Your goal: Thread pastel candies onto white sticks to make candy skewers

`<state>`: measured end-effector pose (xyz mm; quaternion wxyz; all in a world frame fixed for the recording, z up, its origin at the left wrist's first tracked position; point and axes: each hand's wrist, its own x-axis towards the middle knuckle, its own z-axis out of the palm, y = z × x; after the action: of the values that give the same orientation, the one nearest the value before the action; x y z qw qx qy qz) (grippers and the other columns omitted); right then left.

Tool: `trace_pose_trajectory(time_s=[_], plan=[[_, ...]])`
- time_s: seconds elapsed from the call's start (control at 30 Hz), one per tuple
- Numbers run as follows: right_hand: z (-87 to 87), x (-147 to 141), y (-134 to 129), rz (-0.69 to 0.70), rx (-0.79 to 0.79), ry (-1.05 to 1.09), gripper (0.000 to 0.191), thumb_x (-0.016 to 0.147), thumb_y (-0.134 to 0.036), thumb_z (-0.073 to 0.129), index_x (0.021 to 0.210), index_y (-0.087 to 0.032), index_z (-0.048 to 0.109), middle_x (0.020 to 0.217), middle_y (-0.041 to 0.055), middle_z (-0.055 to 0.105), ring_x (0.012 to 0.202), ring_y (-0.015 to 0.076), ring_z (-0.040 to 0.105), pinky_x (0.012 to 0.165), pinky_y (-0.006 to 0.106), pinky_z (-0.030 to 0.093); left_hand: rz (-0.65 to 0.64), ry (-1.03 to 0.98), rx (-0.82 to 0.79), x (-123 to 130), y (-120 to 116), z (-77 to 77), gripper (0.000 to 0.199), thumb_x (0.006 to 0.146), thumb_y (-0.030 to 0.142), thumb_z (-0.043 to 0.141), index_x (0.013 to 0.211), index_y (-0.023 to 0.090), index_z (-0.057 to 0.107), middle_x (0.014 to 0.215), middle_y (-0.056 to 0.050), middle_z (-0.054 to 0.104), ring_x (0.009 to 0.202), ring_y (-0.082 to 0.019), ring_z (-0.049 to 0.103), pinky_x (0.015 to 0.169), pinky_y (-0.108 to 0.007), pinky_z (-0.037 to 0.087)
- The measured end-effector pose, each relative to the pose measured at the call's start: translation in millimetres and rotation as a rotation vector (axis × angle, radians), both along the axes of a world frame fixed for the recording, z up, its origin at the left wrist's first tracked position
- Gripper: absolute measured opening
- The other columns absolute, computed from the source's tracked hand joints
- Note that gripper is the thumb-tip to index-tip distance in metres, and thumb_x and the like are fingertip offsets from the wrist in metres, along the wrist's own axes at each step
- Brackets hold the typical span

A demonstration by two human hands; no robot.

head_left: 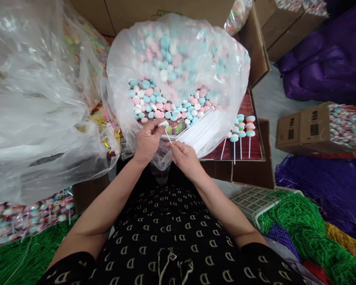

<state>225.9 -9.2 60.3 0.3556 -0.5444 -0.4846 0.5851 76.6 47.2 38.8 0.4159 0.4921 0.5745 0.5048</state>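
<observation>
Pinched in the fingers of my left hand (149, 139) is a pale marshmallow candy (163, 124), white and light blue. My right hand (182, 156) grips the lower part of a white lollipop stick (169, 137), whose upper end meets the candy. Both hands are close together at the front of a large clear plastic bag (118, 59). Inside its opening lie many loose pink, blue and white candies (157, 99), with a bundle of white sticks (197, 134) to their right. Several finished candy skewers (250, 126) lie on the dark red tabletop at the right.
More clear plastic (41, 118) covers the left side, beside gold twist ties (106, 143). At right stand a cardboard box (302, 126) of wrapped candies and a pale plastic crate (249, 202). Green strands (311, 229) and purple bags (326, 63) fill the floor there.
</observation>
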Motion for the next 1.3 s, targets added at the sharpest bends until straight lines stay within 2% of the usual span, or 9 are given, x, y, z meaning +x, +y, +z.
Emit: trace_pose_trajectory(time_s=[0.17,0.37,0.5,0.6,0.73,0.87,1.0,1.2,1.3], plan=[[-1.7,2,9,-0.033,-0.031,0.071,0.042,0.093,-0.061,0.063,0.095,-0.020,0.071,0.049,-0.0087,0.038,0.045,0.0100,0.033,0.045,0.024,0.025,-0.048,0.015,0.015,4,-6,2.4,0.021,0.091,0.024,0.073,0.111,0.023,0.080,0.097,-0.003,0.080,0.086,-0.017,0.074,0.089,-0.031,0.059],[-10.8,7,21,-0.074,0.008,0.052,0.045,0.091,-0.067,0.065,0.081,-0.023,0.060,0.052,-0.0073,0.043,0.047,0.0096,0.036,0.045,0.023,0.026,-0.190,0.040,0.058,16,-20,13.0,0.023,0.091,0.018,0.068,0.108,0.023,0.081,0.118,-0.005,0.081,0.114,-0.021,0.073,0.112,-0.037,0.053],[-0.5,23,25,-0.152,0.019,0.099,0.048,0.086,-0.070,0.069,0.092,-0.022,0.064,0.049,-0.0104,0.038,0.044,0.0087,0.030,0.044,0.024,0.020,-0.157,0.035,0.054,-1,-7,23.1,0.027,0.094,0.025,0.067,0.119,0.026,0.078,0.117,-0.004,0.080,0.106,-0.020,0.072,0.103,-0.035,0.057],[6.4,34,27,-0.244,0.016,0.120,0.048,0.083,-0.068,0.071,0.093,-0.021,0.065,0.048,-0.0113,0.038,0.042,0.0078,0.025,0.043,0.024,0.018,-0.102,0.238,0.109,-18,9,29.4,0.023,0.095,0.028,0.065,0.113,0.024,0.080,0.108,-0.005,0.078,0.099,-0.021,0.070,0.098,-0.035,0.055],[6.7,36,27,-0.246,-0.010,0.120,0.048,0.082,-0.067,0.073,0.092,-0.021,0.066,0.050,-0.0108,0.040,0.043,0.0072,0.027,0.043,0.024,0.017,-0.317,0.674,0.107,-19,23,27.4,0.019,0.095,0.026,0.063,0.094,0.021,0.082,0.095,-0.008,0.073,0.098,-0.027,0.067,0.095,-0.039,0.052],[2.5,35,22,-0.211,-0.025,0.123,0.050,0.083,-0.069,0.072,0.093,-0.020,0.067,0.051,-0.0106,0.041,0.043,0.0070,0.028,0.044,0.024,0.018,-0.441,1.018,0.068,-7,27,14.5,0.024,0.097,0.023,0.057,0.097,0.018,0.080,0.099,-0.014,0.070,0.103,-0.033,0.065,0.093,-0.045,0.049],[-3.2,38,17,-0.199,-0.026,0.119,0.049,0.084,-0.068,0.073,0.093,-0.020,0.068,0.052,-0.0103,0.043,0.044,0.0070,0.029,0.045,0.024,0.019,-0.440,1.119,0.056,-10,28,8.3,0.032,0.099,0.018,0.048,0.109,0.016,0.078,0.108,-0.017,0.069,0.103,-0.033,0.064,0.089,-0.044,0.048],[-4.9,35,16,-0.174,0.003,0.101,0.048,0.084,-0.067,0.074,0.089,-0.020,0.068,0.050,-0.0106,0.042,0.046,0.0077,0.030,0.046,0.024,0.022,-0.453,1.190,-0.021,-12,30,18.5,0.031,0.100,0.022,0.050,0.115,0.019,0.078,0.113,-0.015,0.069,0.100,-0.032,0.066,0.080,-0.041,0.047],[-3.2,35,16,-0.163,0.009,0.096,0.045,0.086,-0.064,0.073,0.090,-0.020,0.069,0.051,-0.0102,0.042,0.047,0.0079,0.030,0.047,0.025,0.023,-0.451,1.205,-0.039,-11,31,20.7,0.028,0.100,0.021,0.051,0.109,0.019,0.078,0.112,-0.015,0.069,0.100,-0.033,0.066,0.079,-0.041,0.046]])
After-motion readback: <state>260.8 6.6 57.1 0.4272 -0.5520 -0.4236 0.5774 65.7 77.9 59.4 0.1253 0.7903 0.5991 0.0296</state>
